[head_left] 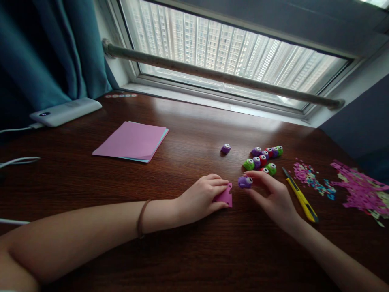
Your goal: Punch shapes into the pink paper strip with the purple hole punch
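My left hand (203, 196) is closed over a small pink paper piece (226, 196) just above the table. Small punched holes and a notch show along the piece's right edge, while the rest is hidden under my fingers. Facing it, my right hand (272, 194) pinches a purple craft paper punch (243, 182) between thumb and fingers. A narrow gap separates the punch from the paper. Behind my right hand, several more paper punches (263, 160) in green, purple and red sit in rows. Another purple punch (225, 148) stands alone to their left.
A yellow utility knife (302, 200) lies right of my right hand, blade out. Beyond it are punched confetti (313, 178) and a heap of paper scraps (361, 188). Stacked colored paper (130, 140) lies at left, near a white power bank (67, 111) with a cable. A window is behind the table.
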The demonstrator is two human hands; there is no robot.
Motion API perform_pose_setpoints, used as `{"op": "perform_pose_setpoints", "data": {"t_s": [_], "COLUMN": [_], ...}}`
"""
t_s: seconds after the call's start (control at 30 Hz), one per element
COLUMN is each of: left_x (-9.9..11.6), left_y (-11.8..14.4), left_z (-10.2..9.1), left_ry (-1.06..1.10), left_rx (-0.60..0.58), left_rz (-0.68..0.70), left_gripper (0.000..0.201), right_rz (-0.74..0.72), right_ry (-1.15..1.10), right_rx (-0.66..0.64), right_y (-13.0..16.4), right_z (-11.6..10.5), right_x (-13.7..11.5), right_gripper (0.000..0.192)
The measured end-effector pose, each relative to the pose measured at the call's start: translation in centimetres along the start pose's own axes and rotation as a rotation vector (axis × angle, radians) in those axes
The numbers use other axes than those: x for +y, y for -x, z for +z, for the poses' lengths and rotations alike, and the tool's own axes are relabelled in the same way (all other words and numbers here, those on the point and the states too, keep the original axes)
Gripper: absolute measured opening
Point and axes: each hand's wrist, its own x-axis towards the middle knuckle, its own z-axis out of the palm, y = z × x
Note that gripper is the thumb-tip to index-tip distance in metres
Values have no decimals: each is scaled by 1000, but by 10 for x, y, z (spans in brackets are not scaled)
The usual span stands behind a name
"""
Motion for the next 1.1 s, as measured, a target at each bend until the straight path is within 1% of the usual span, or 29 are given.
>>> {"op": "perform_pose_setpoints", "data": {"t_s": [0.07, 0.17, 0.37, 0.53, 0.7, 1.1], "left_x": [0, -1, -4, -3, -4, -4], "left_y": [1, 2, 3, 3, 3, 3], "left_z": [0, 2, 6, 6, 5, 7], "left_ry": [-39, -127, -252, -255, -246, -239], "left_rx": [-7, -3, 53, 68, 56, 60], "left_rz": [10, 37, 104, 114, 114, 118], "left_gripper": [42, 43, 38, 37, 36, 38], "right_rz": [6, -41, -72, -85, -72, -60], "right_ry": [-14, 35, 49, 73, 73, 49], "right_rx": [-19, -56, -67, -66, -85, -63], "right_y": [9, 16, 18, 19, 20, 21], "right_z": [2, 5, 12, 13, 13, 14], "right_x": [1, 2, 5, 3, 2, 1], "right_gripper": [29, 29, 30, 33, 34, 30]}}
